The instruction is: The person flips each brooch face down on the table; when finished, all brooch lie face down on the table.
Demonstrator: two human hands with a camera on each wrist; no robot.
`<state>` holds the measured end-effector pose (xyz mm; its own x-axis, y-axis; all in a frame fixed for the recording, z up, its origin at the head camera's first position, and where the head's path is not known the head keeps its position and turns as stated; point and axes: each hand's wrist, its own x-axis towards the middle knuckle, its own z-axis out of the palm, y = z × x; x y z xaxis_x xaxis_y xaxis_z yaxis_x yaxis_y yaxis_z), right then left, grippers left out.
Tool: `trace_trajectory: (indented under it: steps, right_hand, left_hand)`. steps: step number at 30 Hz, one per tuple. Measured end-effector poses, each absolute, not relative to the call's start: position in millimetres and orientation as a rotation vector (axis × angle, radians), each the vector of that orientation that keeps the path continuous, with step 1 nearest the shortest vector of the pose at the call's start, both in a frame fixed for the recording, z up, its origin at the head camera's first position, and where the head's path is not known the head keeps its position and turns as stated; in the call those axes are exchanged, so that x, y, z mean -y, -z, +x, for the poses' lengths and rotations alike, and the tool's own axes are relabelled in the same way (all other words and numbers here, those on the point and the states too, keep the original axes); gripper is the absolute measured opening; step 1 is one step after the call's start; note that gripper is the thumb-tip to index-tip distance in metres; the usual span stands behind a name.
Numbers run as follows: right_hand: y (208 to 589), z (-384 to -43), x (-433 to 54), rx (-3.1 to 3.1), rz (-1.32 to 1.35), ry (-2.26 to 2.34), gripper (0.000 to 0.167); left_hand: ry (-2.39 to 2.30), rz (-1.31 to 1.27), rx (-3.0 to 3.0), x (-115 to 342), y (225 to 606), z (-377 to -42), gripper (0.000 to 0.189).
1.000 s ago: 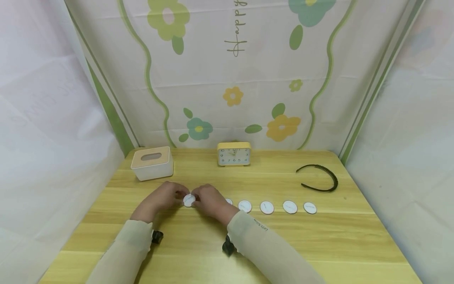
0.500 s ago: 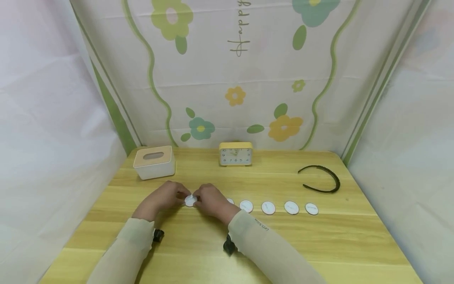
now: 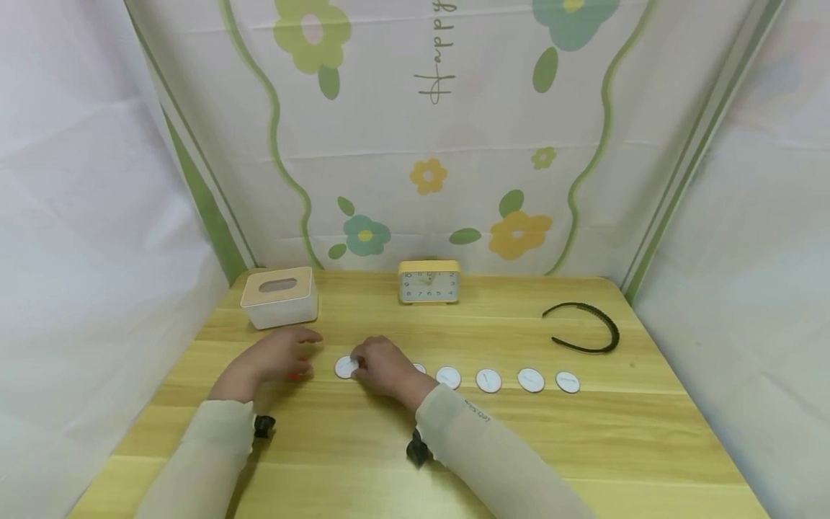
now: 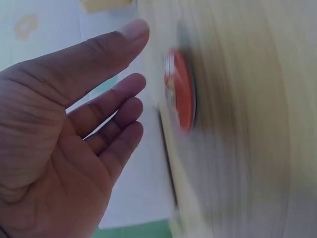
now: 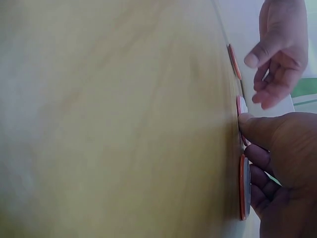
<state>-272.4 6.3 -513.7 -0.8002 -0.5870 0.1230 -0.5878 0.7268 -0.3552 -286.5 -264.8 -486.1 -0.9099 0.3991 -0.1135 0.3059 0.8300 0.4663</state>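
My right hand [image 3: 387, 367] pinches the right edge of a small round disc [image 3: 344, 367], white-faced with faint writing, lying on the table. In the right wrist view its thumb rests on that disc [image 5: 241, 106]. Left of it my left hand [image 3: 275, 357] hovers, fingers apart and loosely bent, holding nothing. Close by that hand is a disc with a red picture side [image 4: 184, 91], mostly covered by the fingers in the head view. A row of white discs [image 3: 488, 380] stretches to the right; the right hand partly hides the nearest.
Behind the left hand stands a white tissue box [image 3: 280, 299] with a wooden lid. A yellow clock [image 3: 429, 282] is at the back middle. On the right lies a black headband [image 3: 606, 328]. Patterned curtains [image 3: 428, 137] enclose the wooden table [image 3: 363, 468].
My left hand has let go of the white disc and moved left to the red disc. The right hand stays at the white disc, which now lies flatter.
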Motion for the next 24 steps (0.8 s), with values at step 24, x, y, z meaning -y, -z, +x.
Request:
trace_trajectory:
  steps: [24]
  right_hand:
    - [517,-275,-5,2.967,0.945,-0.627,0.032]
  left_hand:
    - [-0.716,0.499,-2.796,297,495,-273,0.037]
